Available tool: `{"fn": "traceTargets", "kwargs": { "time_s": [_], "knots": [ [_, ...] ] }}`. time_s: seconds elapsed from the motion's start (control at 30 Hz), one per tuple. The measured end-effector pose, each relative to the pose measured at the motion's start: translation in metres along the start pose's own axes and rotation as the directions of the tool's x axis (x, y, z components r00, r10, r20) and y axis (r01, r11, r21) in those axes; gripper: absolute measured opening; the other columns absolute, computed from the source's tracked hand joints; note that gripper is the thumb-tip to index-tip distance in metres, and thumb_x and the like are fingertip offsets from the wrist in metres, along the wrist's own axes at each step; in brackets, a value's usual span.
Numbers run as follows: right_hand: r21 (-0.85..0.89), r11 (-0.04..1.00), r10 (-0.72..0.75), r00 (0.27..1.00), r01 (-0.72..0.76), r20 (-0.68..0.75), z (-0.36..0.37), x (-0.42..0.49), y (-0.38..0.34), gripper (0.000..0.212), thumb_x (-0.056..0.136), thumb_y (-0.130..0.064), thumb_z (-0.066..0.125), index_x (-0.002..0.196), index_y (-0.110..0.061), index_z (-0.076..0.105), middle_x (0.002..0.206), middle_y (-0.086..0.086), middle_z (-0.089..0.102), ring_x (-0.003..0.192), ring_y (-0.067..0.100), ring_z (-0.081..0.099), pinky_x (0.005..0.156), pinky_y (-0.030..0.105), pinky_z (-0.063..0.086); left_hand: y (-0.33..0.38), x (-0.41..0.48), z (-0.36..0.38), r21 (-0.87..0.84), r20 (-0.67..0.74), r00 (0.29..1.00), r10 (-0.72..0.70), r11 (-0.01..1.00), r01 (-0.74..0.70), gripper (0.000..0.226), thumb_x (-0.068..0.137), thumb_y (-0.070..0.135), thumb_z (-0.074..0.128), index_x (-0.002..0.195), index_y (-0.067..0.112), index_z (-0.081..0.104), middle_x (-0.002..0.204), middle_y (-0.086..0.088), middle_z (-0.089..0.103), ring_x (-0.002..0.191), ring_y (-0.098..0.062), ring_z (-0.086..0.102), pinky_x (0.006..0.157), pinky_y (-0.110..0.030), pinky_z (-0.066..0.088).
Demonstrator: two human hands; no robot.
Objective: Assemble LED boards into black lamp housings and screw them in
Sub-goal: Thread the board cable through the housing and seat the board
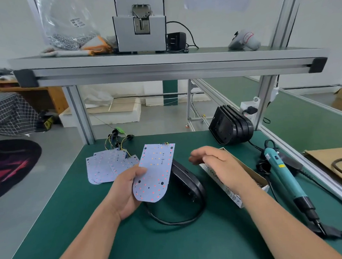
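L hand [126, 194] fingers grip LED board [155, 170]; R hand [214, 160] fingers relaxed, empty, above box [233, 195].

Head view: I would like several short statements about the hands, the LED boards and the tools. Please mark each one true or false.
1. The left hand holds an LED board. True.
2. The right hand grips the teal screwdriver. False: the screwdriver lies on the green table; the right hand is over the small box.
3. A black lamp housing lies on the table, partly behind the held board. True.
4. The spare LED boards are inside the small box. False: they lie on the table, left of the held board.
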State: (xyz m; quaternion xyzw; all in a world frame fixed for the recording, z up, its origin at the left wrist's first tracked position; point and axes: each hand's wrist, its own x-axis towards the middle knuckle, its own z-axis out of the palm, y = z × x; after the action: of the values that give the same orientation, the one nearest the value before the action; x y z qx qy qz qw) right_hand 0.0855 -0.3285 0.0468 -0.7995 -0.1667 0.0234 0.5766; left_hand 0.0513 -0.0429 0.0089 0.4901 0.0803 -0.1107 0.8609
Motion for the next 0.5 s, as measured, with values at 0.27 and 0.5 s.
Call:
{"fn": "traceTargets", "kwargs": {
  "time_s": [0.27, 0.5],
  "knots": [
    [0.153, 0.988, 0.004, 0.999, -0.009, 0.037, 0.053, -0.005, -0.021, 0.073, 0.087, -0.066, 0.067, 0.094, 0.006, 0.060, 0.086, 0.004, 0.053, 0.083, 0.016, 0.047, 0.080, 0.038, 0.036, -0.006, -0.002, 0.015, 0.160, 0.013, 0.998, 0.062, 0.985, -0.064, 0.034, 0.105, 0.021, 0.049, 0.126, 0.016, 0.074, 0.132, -0.012, 0.074, 0.111, -0.026, 0.076, 0.083, -0.039, 0.061],
    [0.292, 0.955, 0.053, 0.999, -0.050, -0.002, 0.056, -0.001, -0.023, 0.022, 0.090, -0.025, 0.073, 0.108, -0.012, 0.074, 0.099, 0.001, 0.078, 0.092, 0.014, 0.071, 0.085, 0.030, 0.056, -0.006, -0.009, 0.023, 0.307, 0.086, 0.992, 0.096, 0.944, -0.118, 0.036, 0.097, 0.035, 0.055, 0.124, 0.029, 0.077, 0.135, -0.006, 0.074, 0.125, -0.026, 0.069, 0.102, -0.044, 0.051]
  ]
}}
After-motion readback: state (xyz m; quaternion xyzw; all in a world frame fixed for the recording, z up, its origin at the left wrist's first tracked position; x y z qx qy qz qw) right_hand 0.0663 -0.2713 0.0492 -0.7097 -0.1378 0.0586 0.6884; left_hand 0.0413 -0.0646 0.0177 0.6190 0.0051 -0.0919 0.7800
